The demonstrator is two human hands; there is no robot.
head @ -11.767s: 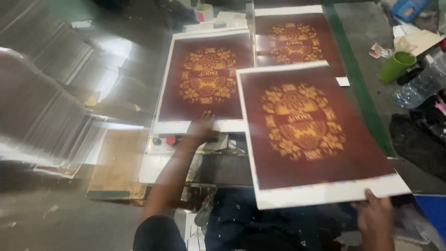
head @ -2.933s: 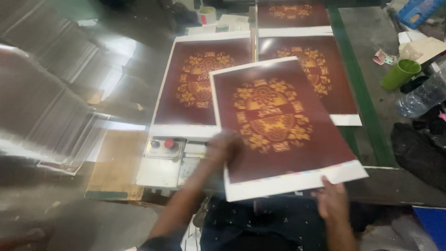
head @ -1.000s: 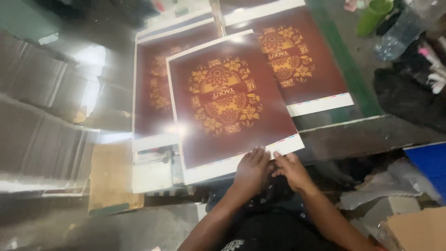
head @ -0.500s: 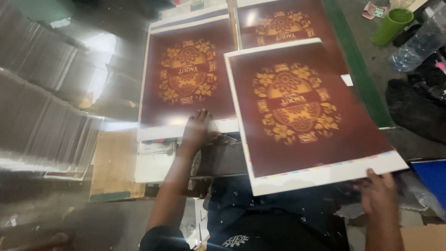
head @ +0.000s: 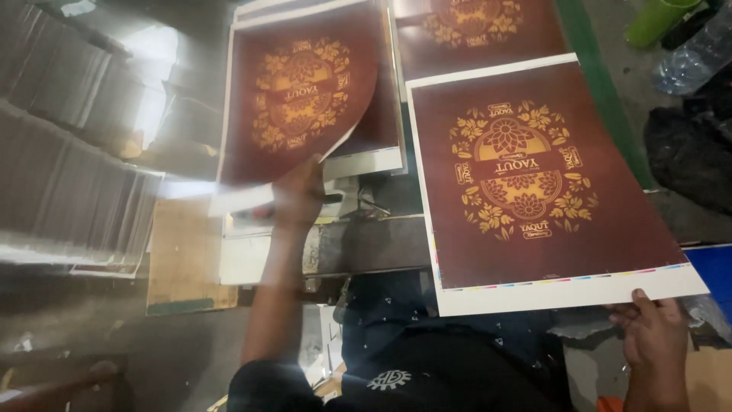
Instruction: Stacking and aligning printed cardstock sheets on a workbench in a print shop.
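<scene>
Holding one printed sheet in each hand, the person stands at a cluttered tabletop (head: 381, 244) seen from above. The left hand (head: 299, 194), in the middle left of the frame, has its fingers closed around the lower corner of a dark red printed sheet (head: 301, 99) with a gold floral emblem; that sheet curls upward off the stack of printed sheets (head: 374, 149) beneath it in the upper centre, its white margin bending toward the hand. The right hand (head: 656, 343), at the lower right of the frame, pinches the white bottom margin of a second dark red printed sheet (head: 534, 183) with the same gold emblem, thumb on top and fingers under the edge. This second sheet lies nearly flat and fills the right half of the frame, with a thin strip of coloured marks along its bottom margin. Another printed sheet (head: 473, 27) shows at the top centre, partly covered by the one in the right hand. A green cup (head: 656, 19) and a clear plastic bottle (head: 698, 57) stand at the upper right, beside a dark bundle of cloth (head: 690, 156). Shiny metal plates (head: 69, 160) fill the left of the frame, and a piece of brown cardboard (head: 183, 255) lies just below them.
</scene>
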